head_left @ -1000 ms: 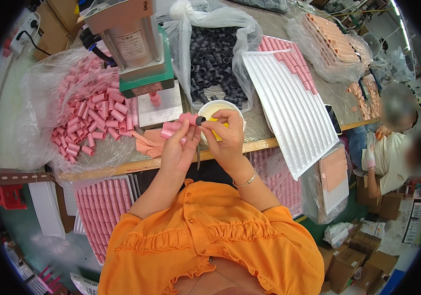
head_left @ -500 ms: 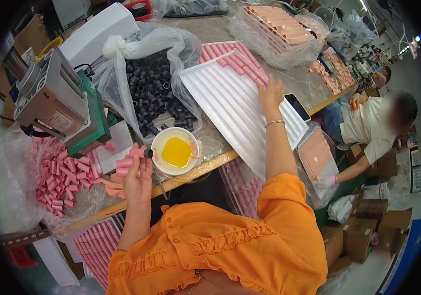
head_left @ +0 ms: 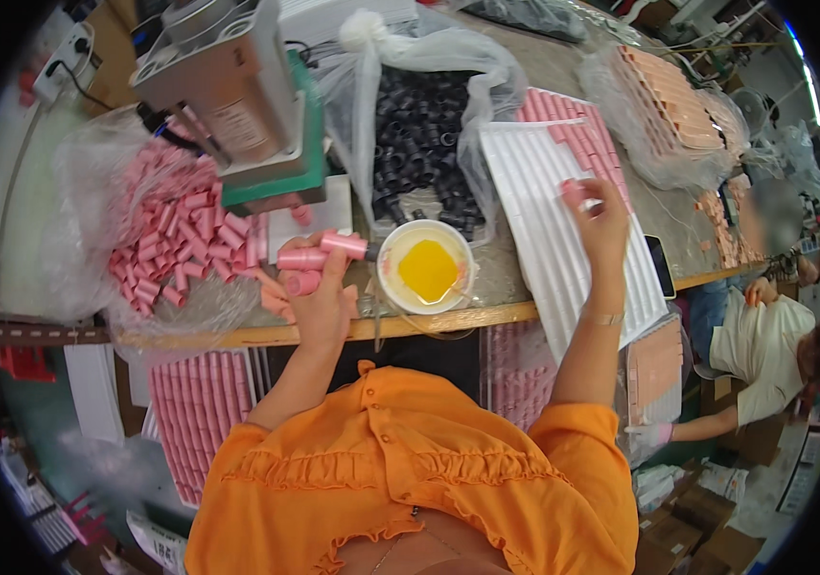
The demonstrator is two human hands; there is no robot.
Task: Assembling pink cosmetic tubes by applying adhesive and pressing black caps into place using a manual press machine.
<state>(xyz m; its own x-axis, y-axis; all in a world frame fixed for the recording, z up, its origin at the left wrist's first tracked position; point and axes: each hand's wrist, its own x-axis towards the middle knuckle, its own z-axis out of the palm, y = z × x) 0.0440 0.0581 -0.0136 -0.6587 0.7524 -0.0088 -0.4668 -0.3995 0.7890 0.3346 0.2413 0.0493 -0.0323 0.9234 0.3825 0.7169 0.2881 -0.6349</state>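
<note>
My left hand point(head_left: 322, 305) is closed around several short pink tubes point(head_left: 302, 259). One of them has a black ring on its end, pointing at the white bowl point(head_left: 384, 273) of yellow liquid. My right hand point(head_left: 603, 230) is raised over the right side of a white ridged tray point(head_left: 532, 216), fingers curled around what looks like a pink tube point(head_left: 575, 192). Beyond it, pink tubes point(head_left: 592, 144) lie in neat rows at the tray's far end. A clear bag of black rings point(head_left: 415, 125) sits behind the bowl.
A metal press point(head_left: 237, 115) on a green base stands at the left, beside a heap of loose pink tubes point(head_left: 175, 240). A phone point(head_left: 660, 266) lies right of the tray. Wrapped orange pieces point(head_left: 669, 101) are farther back. Another person point(head_left: 764, 335) sits at the right.
The view has turned, shifting the scene. My right hand, earlier reaching with extended fingers by the rows, is now curled on a pink tube. My left hand still holds its tubes near the bowl.
</note>
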